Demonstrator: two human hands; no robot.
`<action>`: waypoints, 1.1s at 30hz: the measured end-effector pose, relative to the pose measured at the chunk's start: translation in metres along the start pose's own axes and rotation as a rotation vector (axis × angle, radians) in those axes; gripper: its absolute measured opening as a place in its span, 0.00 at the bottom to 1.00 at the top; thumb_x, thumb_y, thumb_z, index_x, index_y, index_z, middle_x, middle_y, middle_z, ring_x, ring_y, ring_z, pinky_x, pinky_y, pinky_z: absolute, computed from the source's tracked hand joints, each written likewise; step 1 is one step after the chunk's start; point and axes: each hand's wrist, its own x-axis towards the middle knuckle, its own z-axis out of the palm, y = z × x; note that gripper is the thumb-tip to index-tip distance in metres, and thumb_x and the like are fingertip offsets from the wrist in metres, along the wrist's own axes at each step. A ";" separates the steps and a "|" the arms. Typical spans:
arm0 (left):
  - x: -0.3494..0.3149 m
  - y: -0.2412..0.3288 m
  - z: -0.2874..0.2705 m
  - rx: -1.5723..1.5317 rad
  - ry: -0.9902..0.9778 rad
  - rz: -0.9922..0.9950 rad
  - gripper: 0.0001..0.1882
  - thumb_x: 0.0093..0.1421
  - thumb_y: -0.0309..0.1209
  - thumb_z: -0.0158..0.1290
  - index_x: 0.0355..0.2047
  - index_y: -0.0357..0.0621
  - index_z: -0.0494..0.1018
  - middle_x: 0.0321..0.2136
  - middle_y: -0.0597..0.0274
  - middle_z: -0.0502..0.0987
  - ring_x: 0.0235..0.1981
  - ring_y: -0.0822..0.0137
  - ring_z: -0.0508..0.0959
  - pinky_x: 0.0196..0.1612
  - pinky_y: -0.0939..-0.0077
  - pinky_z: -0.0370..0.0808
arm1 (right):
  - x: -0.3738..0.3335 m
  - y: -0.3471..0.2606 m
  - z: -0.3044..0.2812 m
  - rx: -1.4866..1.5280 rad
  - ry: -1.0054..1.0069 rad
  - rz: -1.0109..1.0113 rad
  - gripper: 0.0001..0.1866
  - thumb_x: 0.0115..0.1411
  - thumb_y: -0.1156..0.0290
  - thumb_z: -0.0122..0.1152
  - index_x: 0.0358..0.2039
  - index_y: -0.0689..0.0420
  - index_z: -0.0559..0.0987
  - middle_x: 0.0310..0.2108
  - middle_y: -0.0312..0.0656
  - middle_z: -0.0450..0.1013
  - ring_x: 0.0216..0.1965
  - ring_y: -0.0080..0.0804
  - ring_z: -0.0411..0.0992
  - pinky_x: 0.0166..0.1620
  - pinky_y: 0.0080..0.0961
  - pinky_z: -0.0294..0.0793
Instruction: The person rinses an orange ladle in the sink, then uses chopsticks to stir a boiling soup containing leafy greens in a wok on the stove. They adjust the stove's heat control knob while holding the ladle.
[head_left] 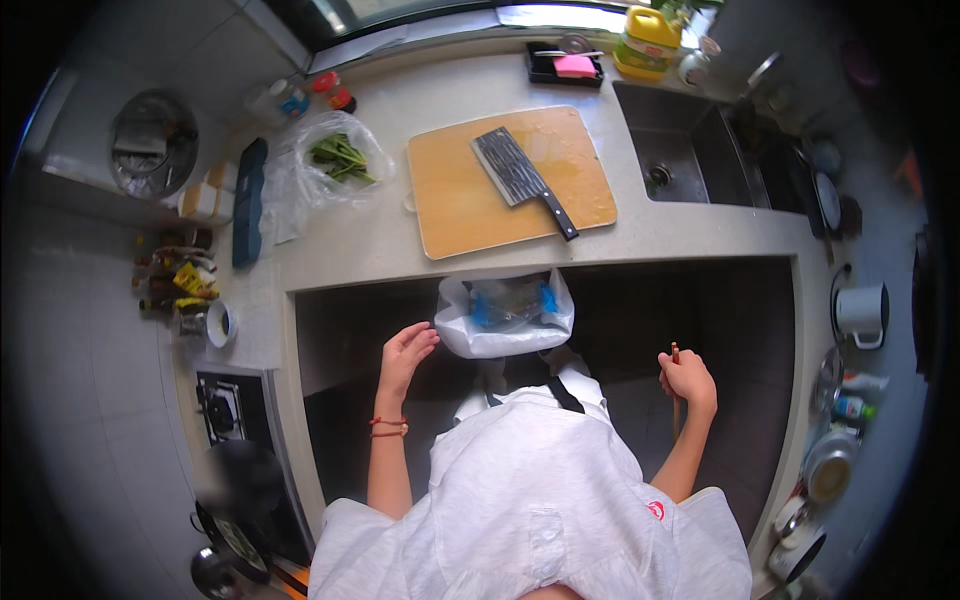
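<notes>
My left hand point(408, 352) is held out with its fingers stretched and nothing in it. Just right of its fingertips is a bin lined with a white plastic bag point(470, 342), which holds clear and blue plastic waste. My right hand point(688, 380) is closed around thin brown chopsticks point(677, 418), out to the right in front of the counter. On the counter ahead lies a wooden cutting board point(450, 200). A cleaver point(515, 170) with a black handle rests flat on it, the handle toward the near right.
Leafy greens point(340, 157) sit in a clear plastic bag at the counter's left. A double sink point(665, 150) is at the right, with a yellow jug point(645, 45) behind. The gas stove point(225, 400) carries a dark pan point(240, 480) at the left. Jars and bottles line the edges.
</notes>
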 end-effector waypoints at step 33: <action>-0.536 -0.204 0.089 -0.124 1.686 0.879 0.06 0.55 0.15 0.56 0.35 0.31 0.75 0.30 0.56 0.78 0.31 0.69 0.79 0.36 0.78 0.76 | -0.251 -0.147 0.229 -0.229 -1.166 -1.254 0.23 0.67 0.59 0.49 0.23 0.62 0.80 0.09 0.28 0.56 0.13 0.15 0.52 0.20 0.18 0.52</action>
